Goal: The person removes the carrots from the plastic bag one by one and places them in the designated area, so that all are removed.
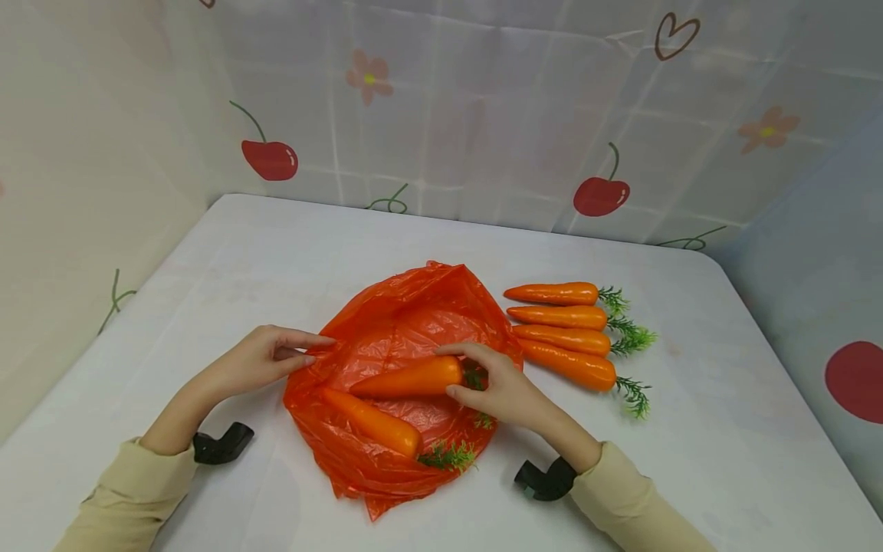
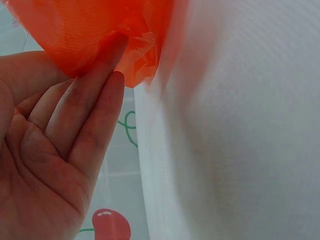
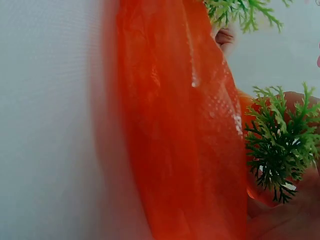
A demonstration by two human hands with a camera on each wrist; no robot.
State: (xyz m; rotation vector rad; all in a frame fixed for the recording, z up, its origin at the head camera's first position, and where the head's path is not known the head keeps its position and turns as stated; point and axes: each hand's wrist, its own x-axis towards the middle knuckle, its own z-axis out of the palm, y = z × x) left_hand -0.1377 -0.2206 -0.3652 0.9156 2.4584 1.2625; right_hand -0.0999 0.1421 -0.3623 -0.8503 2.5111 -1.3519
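A thin red plastic bag (image 1: 441, 326) lies spread with its mouth facing up. My left hand (image 1: 265, 356) pinches its left rim between thumb and fingers; the left wrist view shows the bag film (image 2: 135, 50) at those fingertips. Over the bag's right side, my right hand (image 1: 500, 383) holds a carrot (image 1: 410, 378) by its thick leafy end, the tip pointing left. A second carrot (image 1: 379, 423) lies in the bag, nearer me, with its green leaves (image 1: 448, 456) over the near side. In the right wrist view, the bag wall hides most of the held carrot; its leaves (image 3: 282, 142) show.
Right of the bag, several carrots lie in a row, the far one (image 1: 552, 293) and the near one (image 1: 572, 366) with tips toward the bag. Everything rests on a white table (image 1: 303, 245). A printed curtain (image 1: 476, 115) stands behind it. Black wrist devices (image 1: 224, 445) sit by both wrists.
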